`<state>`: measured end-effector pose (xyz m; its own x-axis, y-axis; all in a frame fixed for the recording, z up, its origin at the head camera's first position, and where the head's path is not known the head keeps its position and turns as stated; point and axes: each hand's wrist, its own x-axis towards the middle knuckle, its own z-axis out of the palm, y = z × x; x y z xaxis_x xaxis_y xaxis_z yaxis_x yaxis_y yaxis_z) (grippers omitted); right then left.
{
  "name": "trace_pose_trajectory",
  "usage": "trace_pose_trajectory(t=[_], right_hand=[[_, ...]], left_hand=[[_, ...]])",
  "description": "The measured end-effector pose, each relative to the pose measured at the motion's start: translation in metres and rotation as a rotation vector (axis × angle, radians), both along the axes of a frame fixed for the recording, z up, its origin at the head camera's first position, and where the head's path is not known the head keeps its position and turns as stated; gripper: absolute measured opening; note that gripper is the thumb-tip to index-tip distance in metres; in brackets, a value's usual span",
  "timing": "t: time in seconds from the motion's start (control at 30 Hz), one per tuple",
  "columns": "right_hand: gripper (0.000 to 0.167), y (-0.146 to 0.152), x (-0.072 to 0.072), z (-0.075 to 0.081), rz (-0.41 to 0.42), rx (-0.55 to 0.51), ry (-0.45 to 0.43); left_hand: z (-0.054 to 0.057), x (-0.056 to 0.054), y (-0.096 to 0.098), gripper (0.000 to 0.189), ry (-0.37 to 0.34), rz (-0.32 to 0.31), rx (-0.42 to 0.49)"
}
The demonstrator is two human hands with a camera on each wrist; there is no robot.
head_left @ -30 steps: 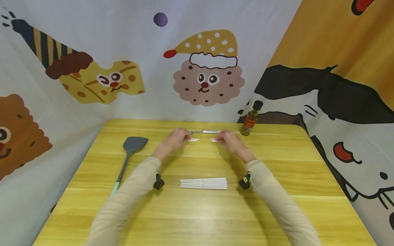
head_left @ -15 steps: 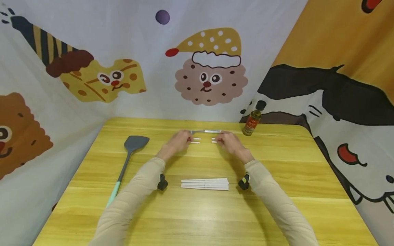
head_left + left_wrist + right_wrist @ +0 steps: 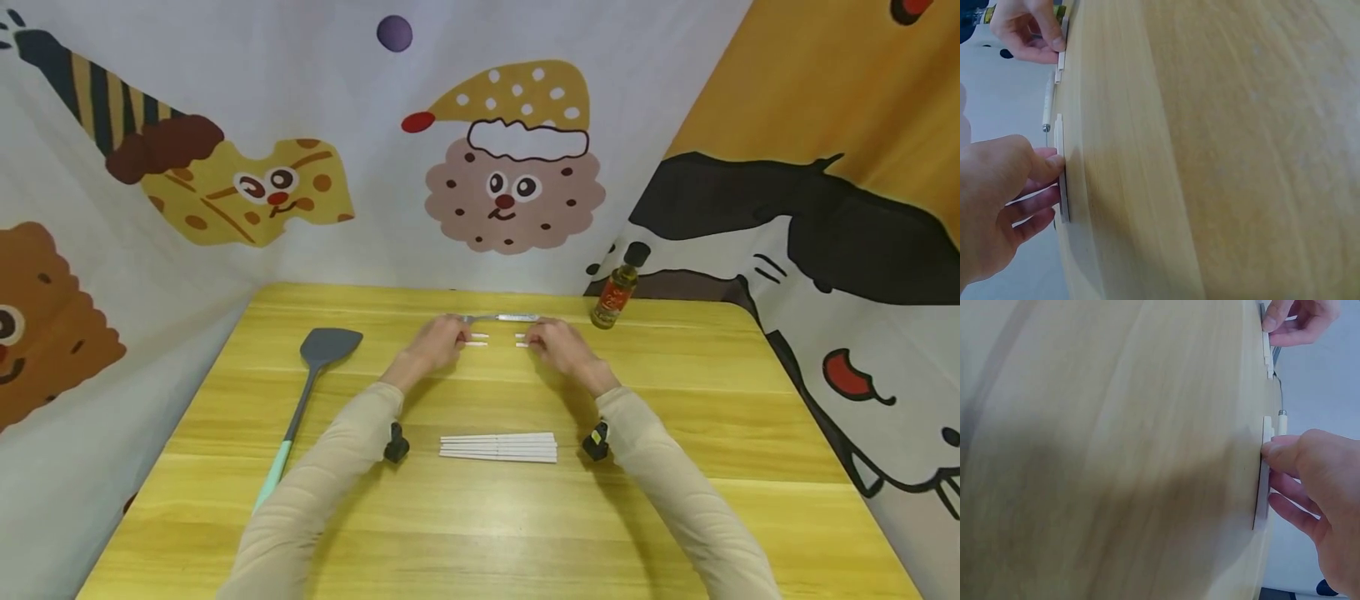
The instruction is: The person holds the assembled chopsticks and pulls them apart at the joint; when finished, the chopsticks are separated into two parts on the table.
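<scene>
Paired sticks (image 3: 477,344) wider apart, partly hidden

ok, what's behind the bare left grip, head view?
Beyond the left grip: a thin, white-handled metal utensil on the yellow wooden table. Its head meets the grip's outline; any part past that is covered, can't tell how much.
</scene>
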<state>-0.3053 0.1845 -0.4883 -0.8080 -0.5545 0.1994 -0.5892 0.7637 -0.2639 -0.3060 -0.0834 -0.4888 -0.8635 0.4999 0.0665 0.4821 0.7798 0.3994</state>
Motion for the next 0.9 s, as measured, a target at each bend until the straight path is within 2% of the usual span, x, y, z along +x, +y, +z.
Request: trace_pose_trajectory(t=[0.27, 0.43, 0.53, 0.7, 0.9], right_hand=[[0.013, -0.001, 0.004, 0.010, 0.015, -0.024, -0.004], [0.008, 0.002, 0.009, 0.021, 0.024, -0.057, 0.059], [0.008, 0.003, 0.016, 0.029, 0.042, -0.066, 0.073], [0.011, 0.002, 0.034, 0.039, 0.080, -0.067, 0.084], [0.014, -0.003, 0.060, 0.046, 0.121, -0.060, 0.080]], left_hand=[[0.005, 0.004, -0.002, 0.015, 0.035, 0.003, 0.006], [0.014, 0.008, -0.005, 0.017, 0.106, -0.009, 0.033], [0.020, 0.013, -0.006, 0.016, 0.170, -0.038, 0.040], [0.028, 0.032, -0.006, 0.012, 0.280, -0.116, 0.004], [0.036, 0.066, -0.004, 0.012, 0.304, -0.175, -0.035]])
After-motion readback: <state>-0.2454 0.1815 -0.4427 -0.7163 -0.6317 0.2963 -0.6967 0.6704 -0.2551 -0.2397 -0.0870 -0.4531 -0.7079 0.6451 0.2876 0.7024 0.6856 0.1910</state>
